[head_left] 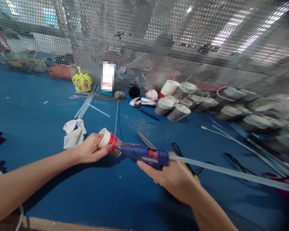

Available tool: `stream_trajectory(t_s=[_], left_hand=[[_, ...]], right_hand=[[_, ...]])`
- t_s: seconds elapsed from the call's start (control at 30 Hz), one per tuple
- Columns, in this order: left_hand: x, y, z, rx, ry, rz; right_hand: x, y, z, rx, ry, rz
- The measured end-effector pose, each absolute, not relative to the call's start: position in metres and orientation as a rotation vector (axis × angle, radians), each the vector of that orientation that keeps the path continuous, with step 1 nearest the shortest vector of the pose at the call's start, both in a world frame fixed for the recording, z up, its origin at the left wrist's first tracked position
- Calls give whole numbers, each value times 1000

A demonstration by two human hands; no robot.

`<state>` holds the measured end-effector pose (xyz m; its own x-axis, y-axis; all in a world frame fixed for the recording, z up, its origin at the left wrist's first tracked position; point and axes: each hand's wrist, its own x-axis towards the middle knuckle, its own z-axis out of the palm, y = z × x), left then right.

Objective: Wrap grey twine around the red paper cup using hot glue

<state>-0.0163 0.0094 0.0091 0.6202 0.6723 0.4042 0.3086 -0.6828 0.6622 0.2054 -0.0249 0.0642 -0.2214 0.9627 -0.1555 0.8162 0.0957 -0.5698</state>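
My left hand (92, 148) is closed around a paper cup (105, 138), white at the rim with a red band, tilted on its side. Grey yarn (116, 118) runs from a small grey ball (119, 95) down to the cup, and grey covers the cup's base end. In my right hand (170, 176) is a blue hot glue gun (144, 154), its nozzle at the cup's wrapped part. A long translucent glue stick (221, 173) sticks out of the gun's back. Scissors (145, 140) lie behind the gun, their handles partly hidden by my right hand.
Several grey-wrapped cups (179, 112) crowd the back right. Loose glue sticks (84, 107), a yellow woven piece (82, 81), a black ball (134, 92) and a pink yarn ball (152, 95) line the back, before a perforated metal screen (130, 38). Crumpled white paper (74, 134) lies left of the cup.
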Motion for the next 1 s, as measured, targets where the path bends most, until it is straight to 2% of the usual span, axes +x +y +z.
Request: stream_trajectory(t_s=[0.83, 1.0], left_hand=[[-18, 10, 8, 2285, 719, 867], [-18, 10, 9, 2341, 773, 881]], right_hand=[[207, -28, 62, -1693, -2137, 773], [207, -23, 64, -1640, -2130, 926]])
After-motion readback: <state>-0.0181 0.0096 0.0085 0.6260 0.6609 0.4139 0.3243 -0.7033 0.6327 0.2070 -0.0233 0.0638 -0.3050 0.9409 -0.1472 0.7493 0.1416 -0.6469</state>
